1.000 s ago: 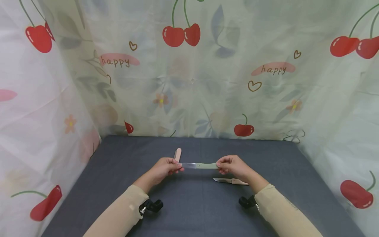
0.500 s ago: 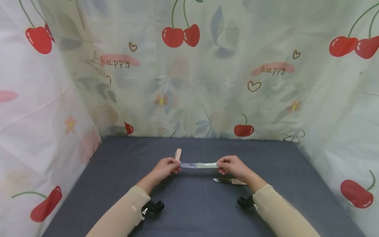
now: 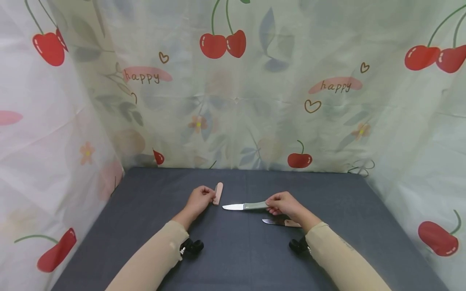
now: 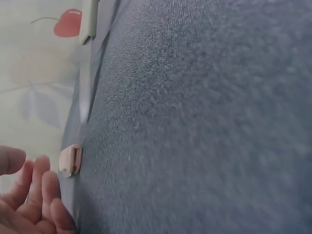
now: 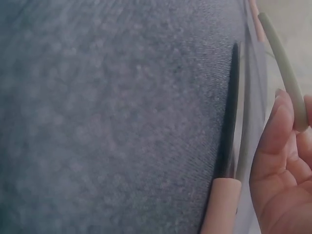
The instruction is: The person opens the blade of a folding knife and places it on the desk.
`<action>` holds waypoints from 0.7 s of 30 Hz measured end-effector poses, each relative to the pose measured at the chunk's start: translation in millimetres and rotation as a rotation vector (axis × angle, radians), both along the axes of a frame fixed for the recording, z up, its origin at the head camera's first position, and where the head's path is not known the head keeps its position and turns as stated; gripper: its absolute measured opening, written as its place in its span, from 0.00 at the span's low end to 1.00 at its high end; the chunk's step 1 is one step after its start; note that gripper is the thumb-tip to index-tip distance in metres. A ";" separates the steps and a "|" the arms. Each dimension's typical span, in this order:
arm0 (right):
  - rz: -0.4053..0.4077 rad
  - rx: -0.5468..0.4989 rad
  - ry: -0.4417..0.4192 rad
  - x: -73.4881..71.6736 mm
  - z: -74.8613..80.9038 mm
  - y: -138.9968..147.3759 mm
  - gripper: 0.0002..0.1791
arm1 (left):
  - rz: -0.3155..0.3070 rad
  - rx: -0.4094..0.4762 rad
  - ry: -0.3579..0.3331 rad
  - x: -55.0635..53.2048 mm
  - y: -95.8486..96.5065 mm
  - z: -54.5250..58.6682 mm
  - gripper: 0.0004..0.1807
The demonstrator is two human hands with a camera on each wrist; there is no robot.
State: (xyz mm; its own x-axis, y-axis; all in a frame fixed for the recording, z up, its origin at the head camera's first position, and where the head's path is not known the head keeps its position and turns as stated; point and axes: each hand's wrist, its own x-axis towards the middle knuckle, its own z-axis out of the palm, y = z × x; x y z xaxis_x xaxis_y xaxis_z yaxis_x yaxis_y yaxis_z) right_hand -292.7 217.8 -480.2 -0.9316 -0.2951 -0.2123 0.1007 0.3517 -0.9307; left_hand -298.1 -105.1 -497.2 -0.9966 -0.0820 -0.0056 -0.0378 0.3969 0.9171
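My right hand pinches the end of a pale green folding knife's handle. Its blade is out and points left, close over the dark cloth. My left hand is beside a folded pink folding knife; in the left wrist view its thumb stands apart from loosely bent fingers with nothing between them. A second pink folding knife lies with blade out below my right hand, its handle end hidden by the wrist. In the right wrist view its handle shows near the bottom.
A dark grey cloth covers the table. Curtains printed with cherries and flowers hang at the back and both sides. A black wrist mount juts from the left sleeve, another from the right.
My left hand has let go of the green knife's blade tip and moved slightly left and away. The knife, now held by the right hand alone, has tipped a little lower at its blade end.
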 end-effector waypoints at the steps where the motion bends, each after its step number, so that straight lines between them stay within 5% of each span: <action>1: 0.003 0.012 0.004 -0.5 -0.9 -0.6 0.13 | 0.010 -0.022 0.006 -1.4 0.5 -0.6 0.07; 8: 0.021 0.233 0.069 -0.9 -5.3 -0.7 0.11 | 0.070 -0.107 0.056 -7.3 6.8 -3.3 0.10; 21: -0.039 0.426 0.087 0.5 -1.1 -11.5 0.11 | 0.111 -0.434 -0.058 -18.0 22.0 2.1 0.20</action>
